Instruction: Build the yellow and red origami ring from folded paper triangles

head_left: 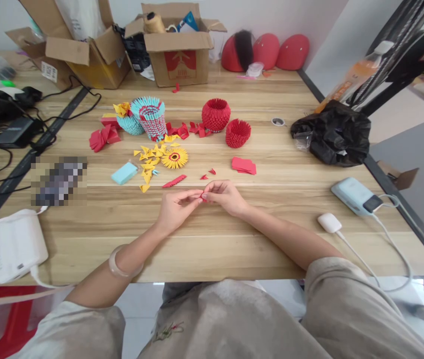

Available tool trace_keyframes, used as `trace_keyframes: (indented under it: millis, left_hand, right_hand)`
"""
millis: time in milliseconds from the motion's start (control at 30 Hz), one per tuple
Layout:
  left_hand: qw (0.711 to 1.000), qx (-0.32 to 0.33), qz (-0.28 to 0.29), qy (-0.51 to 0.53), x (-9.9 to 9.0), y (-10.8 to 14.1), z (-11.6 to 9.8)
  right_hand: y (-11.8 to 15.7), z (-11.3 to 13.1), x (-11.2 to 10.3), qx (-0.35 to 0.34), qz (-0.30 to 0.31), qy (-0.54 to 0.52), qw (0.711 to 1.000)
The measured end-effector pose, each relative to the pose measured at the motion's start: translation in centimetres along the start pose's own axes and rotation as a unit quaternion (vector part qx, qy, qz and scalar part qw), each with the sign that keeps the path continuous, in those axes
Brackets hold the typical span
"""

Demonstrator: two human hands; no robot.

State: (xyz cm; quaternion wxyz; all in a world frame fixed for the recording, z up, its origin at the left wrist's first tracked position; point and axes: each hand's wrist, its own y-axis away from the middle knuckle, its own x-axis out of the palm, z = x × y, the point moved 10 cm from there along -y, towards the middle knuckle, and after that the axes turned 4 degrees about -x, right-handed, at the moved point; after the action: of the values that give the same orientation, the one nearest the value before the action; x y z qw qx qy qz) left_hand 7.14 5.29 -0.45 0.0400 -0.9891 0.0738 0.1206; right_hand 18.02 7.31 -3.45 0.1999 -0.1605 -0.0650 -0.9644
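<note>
Over the middle of the wooden table, my left hand [177, 208] and my right hand [226, 196] meet with fingertips pinched on a small red paper piece [204, 196]. Most of that piece is covered by the fingers. Just beyond lie two small folded red paper pieces [204, 177] and a row of joined red pieces [175, 181]. A stack of red paper slips [243, 165] rests to the right. Farther left are a round yellow folded-paper flower [175, 158], several loose yellow folded pieces [147, 167] and a pad of light blue paper [124, 173].
Behind stand two red folded-paper bowls [216, 115] and a blue-and-red paper vase [152, 119]. Cardboard boxes [180, 55] line the back. On the right are a black plastic bag [333, 132], a light blue power bank [353, 195] and a white earbud case [329, 223]; a white power bank [19, 245] lies left.
</note>
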Motion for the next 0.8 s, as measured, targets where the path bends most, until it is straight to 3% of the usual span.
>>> trace_keyframes:
  millis: [300, 500, 633, 800]
  left_hand:
    - [0.992, -0.094, 0.005, 0.079, -0.1, -0.6, 1.4]
    - [0.987, -0.081, -0.076, 0.115, -1.5, -0.4, 1.0]
    - [0.990, -0.071, -0.064, 0.105, -1.5, -0.5, 0.8]
    - [0.990, -0.109, -0.023, 0.089, -0.9, -0.7, 1.7]
  right_hand:
    - [0.5, 0.8, 0.7, -0.054, 0.027, 0.092, 0.994]
    - [0.2, -0.8, 0.4, 0.016, 0.031, 0.066, 0.997]
    - [0.0, -1.1, -0.3, 0.016, 0.001, 0.028, 0.999]
    - [-0.2, -0.9, -0.6, -0.011, -0.015, -0.004, 1.000]
